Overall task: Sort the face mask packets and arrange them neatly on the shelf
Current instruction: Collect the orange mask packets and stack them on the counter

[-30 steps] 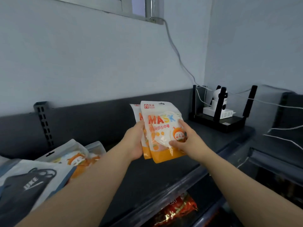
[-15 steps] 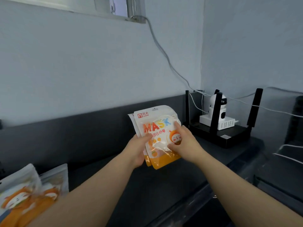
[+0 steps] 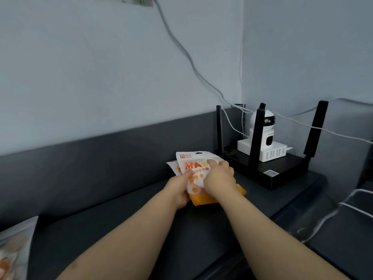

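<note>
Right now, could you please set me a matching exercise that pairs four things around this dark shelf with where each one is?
Things:
1. front orange-and-white plastic mask packet
2. flat black router with upright antennas
3. white round-headed camera
4. blurred orange-and-white packet

Places:
A. on the white vented box atop the router
B. at the lower left edge of view
C. gripped by the left hand and right hand
D. at the right end of the dark shelf, by the wall corner

Pairs: 1-C, 2-D, 3-A, 4-B.
</note>
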